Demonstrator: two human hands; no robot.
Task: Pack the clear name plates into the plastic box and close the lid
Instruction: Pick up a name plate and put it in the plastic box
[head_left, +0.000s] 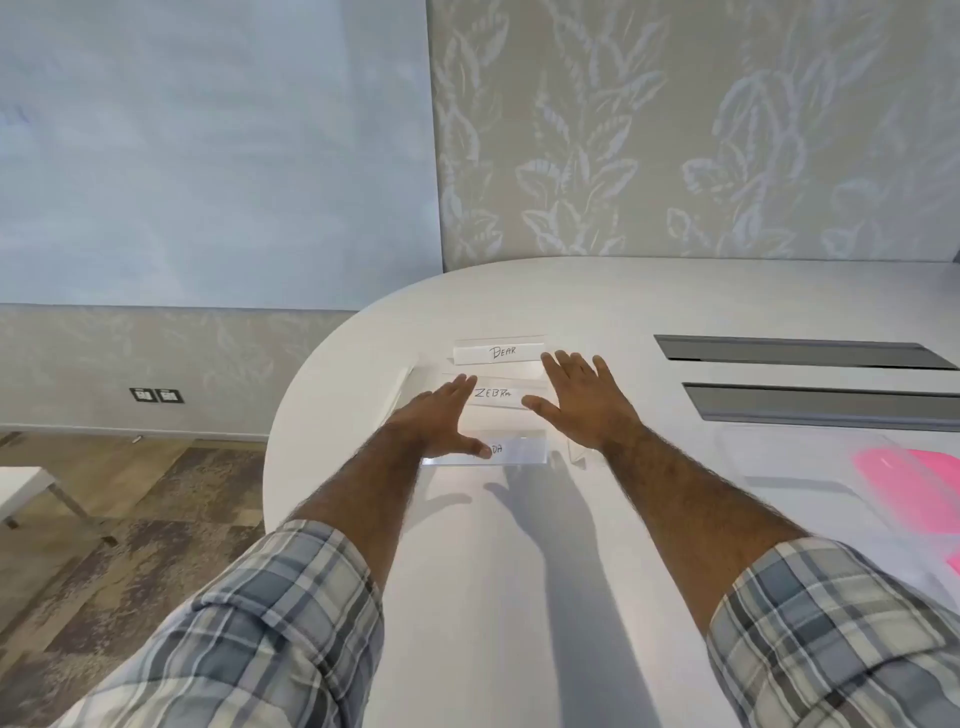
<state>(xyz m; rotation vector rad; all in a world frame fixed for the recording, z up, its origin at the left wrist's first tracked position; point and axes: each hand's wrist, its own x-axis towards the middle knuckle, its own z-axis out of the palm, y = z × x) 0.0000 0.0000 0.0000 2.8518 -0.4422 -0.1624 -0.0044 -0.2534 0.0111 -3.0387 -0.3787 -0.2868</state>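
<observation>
Three clear name plates stand in a row on the white table (519, 571). The farthest plate (501, 352) reads "BEAR", the middle plate (496, 393) reads "ZEBRA", and the nearest plate (519, 451) has its label partly covered. My left hand (441, 415) reaches out with straight fingers over the left ends of the middle and near plates, its thumb across the near plate's label. My right hand (582, 400) is spread flat above the plates' right ends. Neither hand grips anything. The plastic box (789, 457), clear with pink parts, lies at the right edge, partly cut off.
Two grey recessed cable slots (800, 353) run across the table to the right of the plates. The table's rounded left edge (280, 441) drops to a patterned floor. A white bench (21, 491) stands at the far left.
</observation>
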